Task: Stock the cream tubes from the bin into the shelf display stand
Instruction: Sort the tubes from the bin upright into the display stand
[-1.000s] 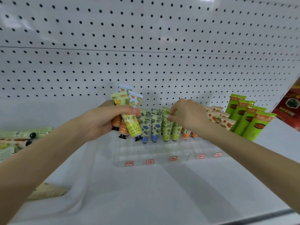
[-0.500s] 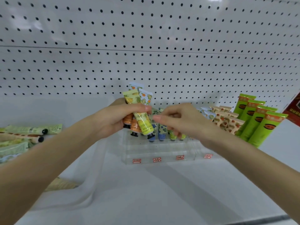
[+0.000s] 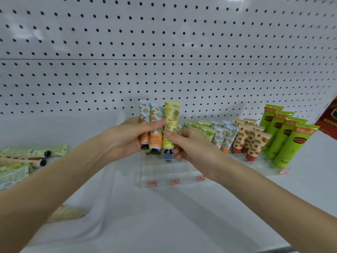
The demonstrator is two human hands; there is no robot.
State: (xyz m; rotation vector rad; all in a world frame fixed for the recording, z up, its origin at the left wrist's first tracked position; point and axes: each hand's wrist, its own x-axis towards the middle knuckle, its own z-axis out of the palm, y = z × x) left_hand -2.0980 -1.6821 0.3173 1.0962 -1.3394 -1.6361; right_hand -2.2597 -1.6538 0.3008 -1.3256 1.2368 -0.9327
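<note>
Since half a second ago: yellow pineapple tube (image 3: pixel 171 123) swung from tilted to upright, right hand (image 3: pixel 189 145) drawn in close against left hand (image 3: pixel 125 137). Right thumb and fingertips now pinching the lower part of that yellow tube, cap pointing down. Left hand clenched around two orange-print tubes (image 3: pixel 150 125), upright, caps down, thumb pressed across their fronts, touching the yellow tube's side as well. All three tubes held just above the left end of the clear display stand (image 3: pixel 164 172), none yet seated in a slot.

Behind the hands and to the right, standing rows in the stand: green-leaf tubes (image 3: pixel 206 128), blue orange-print tubes (image 3: pixel 224 136), strawberry tubes (image 3: pixel 253 143), leaning back. Further right, tall green tubes (image 3: pixel 286 139) in a stepped row. Red price labels (image 3: pixel 174 181) along the stand's front edge.

On the white shelf (image 3: pixel 164 225) at far left, loose tubes (image 3: pixel 27 156) lying flat, partly cut off by the frame edge. White pegboard (image 3: pixel 164 52) behind everything. Red box (image 3: pixel 328 117) at the right edge.
</note>
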